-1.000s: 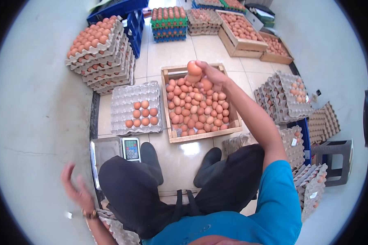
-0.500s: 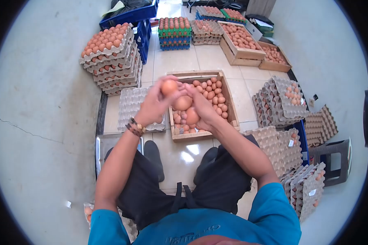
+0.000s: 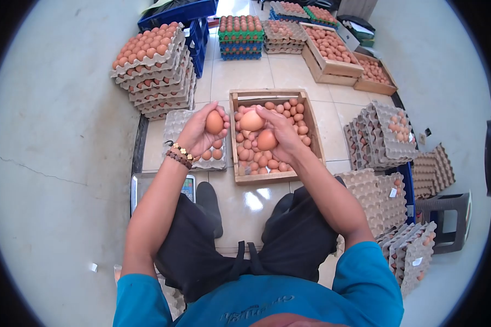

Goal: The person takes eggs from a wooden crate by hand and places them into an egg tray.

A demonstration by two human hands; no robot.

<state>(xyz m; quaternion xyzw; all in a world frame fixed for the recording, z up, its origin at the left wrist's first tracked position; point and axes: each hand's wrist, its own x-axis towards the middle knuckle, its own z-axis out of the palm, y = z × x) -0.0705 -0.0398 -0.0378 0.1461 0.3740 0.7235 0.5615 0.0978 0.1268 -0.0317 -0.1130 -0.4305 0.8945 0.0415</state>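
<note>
Lone egg [image 3: 214,123]: lies in the left hand [image 3: 196,135], whose fingers curl around it; the cupped hold likely supports the shell without squeezing it hard.
Paired eggs: a paler egg [image 3: 252,121] and a darker egg [image 3: 267,140] sit together in the right hand [image 3: 283,132], fingers wrapped round the first, the second lower by the palm, probably so one hand can carry both; whether it hides another, I cannot tell.
Wooden crate [image 3: 256,178]: stands on the floor beneath the right hand, full of loose eggs, its slatted sides keeping them from rolling away.
Pulp tray [image 3: 174,121]: lies just left of the crate, partly covered by the left hand; a few eggs [image 3: 217,153] show in its near cups, which seat each one apart.
Scale [image 3: 143,185]: by the wall, near side of the tray, apparently placed within arm's reach.
Boots [image 3: 208,207]: planted apart, which seems to leave the front of the crate open to both arms.
Filled stack [image 3: 166,87]: beyond the tray, layers nested, presumably to save floor space.
Right stack [image 3: 371,141]: more pulp trays beyond the right forearm.
Far crates [image 3: 335,72]: hold further loose eggs, out of the way.
</note>
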